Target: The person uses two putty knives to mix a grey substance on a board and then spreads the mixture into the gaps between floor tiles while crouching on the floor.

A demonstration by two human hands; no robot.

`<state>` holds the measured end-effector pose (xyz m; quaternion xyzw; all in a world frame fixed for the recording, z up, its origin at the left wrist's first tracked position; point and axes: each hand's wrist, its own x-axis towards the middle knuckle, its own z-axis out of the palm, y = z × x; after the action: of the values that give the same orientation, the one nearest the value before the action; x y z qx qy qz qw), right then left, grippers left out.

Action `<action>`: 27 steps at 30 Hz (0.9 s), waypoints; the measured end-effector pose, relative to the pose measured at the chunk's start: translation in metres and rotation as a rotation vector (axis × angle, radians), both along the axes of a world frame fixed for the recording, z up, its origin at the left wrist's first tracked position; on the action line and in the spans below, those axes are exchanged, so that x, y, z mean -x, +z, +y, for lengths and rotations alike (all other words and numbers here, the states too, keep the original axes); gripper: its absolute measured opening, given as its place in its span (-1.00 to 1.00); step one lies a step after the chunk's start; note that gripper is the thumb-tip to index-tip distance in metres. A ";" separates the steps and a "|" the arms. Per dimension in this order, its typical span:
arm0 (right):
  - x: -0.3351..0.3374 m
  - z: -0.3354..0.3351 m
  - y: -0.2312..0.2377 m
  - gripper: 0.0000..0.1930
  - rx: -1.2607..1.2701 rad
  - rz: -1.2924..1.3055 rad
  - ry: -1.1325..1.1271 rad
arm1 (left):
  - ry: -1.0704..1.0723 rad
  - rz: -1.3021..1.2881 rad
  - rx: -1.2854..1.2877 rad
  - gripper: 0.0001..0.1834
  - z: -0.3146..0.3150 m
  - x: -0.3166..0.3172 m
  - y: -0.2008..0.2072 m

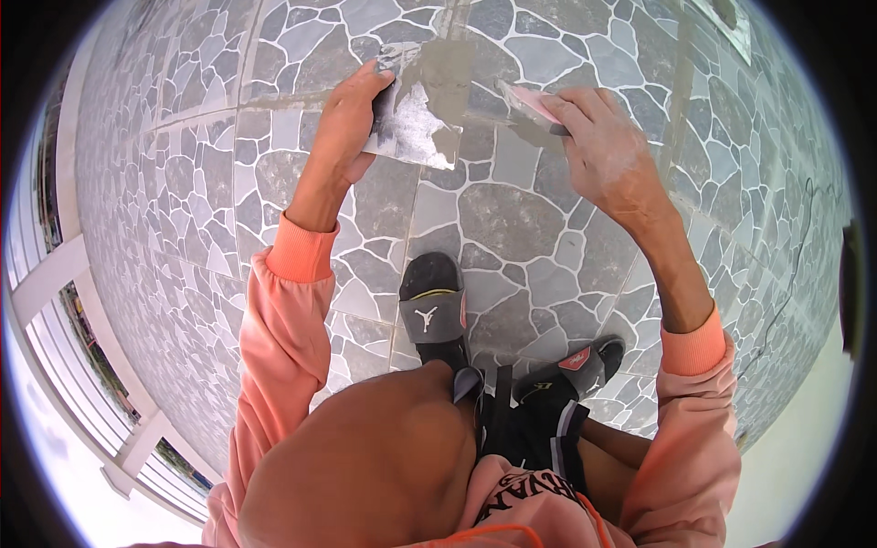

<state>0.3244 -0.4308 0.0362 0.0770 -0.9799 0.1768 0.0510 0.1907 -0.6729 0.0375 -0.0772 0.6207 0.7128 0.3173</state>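
My left hand (352,114) grips the left edge of a flat plate (416,128) smeared white, with grey paste (443,73) along its far and right sides. The thumb lies on top of the plate; the other fingers are mostly hidden. To the right, my right hand (610,155) is closed around a small scraper (530,102) with a pinkish face and a dark part by the fingers. Its tip points left toward the plate, apart from it and low over a tile joint. Pale dust coats the back of this hand.
Stone-patterned floor tiles (512,219) spread all around, with grey paste along some joints. My feet, in dark slides (434,306), are close below the plate. A white railing (55,274) runs along the left. A pale-edged flat piece (729,26) lies far right, and a thin dark cable (787,297) nearer.
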 end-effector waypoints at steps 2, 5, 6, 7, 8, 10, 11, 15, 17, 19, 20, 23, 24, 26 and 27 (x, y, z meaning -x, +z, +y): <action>0.004 0.000 0.021 -0.60 0.150 0.068 0.081 | -0.075 0.012 -0.019 -0.61 -0.001 0.003 0.000; 0.011 0.003 0.018 -0.61 0.042 0.187 0.266 | -0.110 -0.006 0.122 -0.60 0.007 0.000 0.004; 0.012 0.000 0.018 -0.61 0.045 0.186 0.265 | -0.221 0.008 0.083 -0.49 0.007 0.003 0.002; 0.013 -0.004 0.017 -0.60 0.047 0.194 0.278 | -0.332 0.022 0.044 -0.35 0.007 0.006 0.001; 0.014 -0.006 0.017 -0.60 0.049 0.203 0.291 | -0.333 0.021 0.047 -0.35 0.008 0.008 -0.001; 0.014 -0.005 0.013 -0.60 0.013 0.222 0.335 | -0.463 0.049 0.010 -0.40 0.011 0.011 -0.003; 0.015 -0.004 0.012 -0.59 -0.021 0.242 0.378 | -0.464 0.048 0.006 -0.40 0.014 0.009 -0.004; 0.021 0.013 0.018 -0.59 -0.026 0.143 0.409 | -0.225 0.101 0.134 -0.61 0.011 0.013 -0.009; 0.025 0.022 0.014 -0.64 0.049 -0.016 0.366 | -0.109 0.128 0.202 -0.61 0.002 0.022 -0.009; 0.019 0.024 -0.006 -0.66 0.049 -0.036 0.278 | -0.153 0.168 0.054 -0.61 -0.004 0.033 -0.004; 0.016 0.022 -0.018 -0.69 0.052 -0.051 0.191 | -0.152 0.166 0.051 -0.61 -0.004 0.035 -0.003; 0.017 -0.004 -0.043 -0.66 -0.084 0.008 0.085 | -0.136 0.181 0.101 -0.64 -0.006 0.035 0.001; 0.018 -0.019 -0.053 -0.66 -0.079 0.005 0.086 | -0.117 0.160 0.092 -0.64 -0.008 0.033 0.001; 0.017 -0.048 -0.076 -0.77 -0.290 -0.029 0.075 | -0.101 0.134 0.078 -0.65 -0.008 0.028 0.001; 0.012 -0.060 -0.090 -0.77 -0.290 -0.033 0.076 | -0.086 0.124 0.085 -0.65 -0.009 0.023 0.001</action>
<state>0.3126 -0.4907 -0.0542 0.1175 -0.9923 0.0365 0.0166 0.1673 -0.6815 0.0390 -0.0196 0.6717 0.6748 0.3050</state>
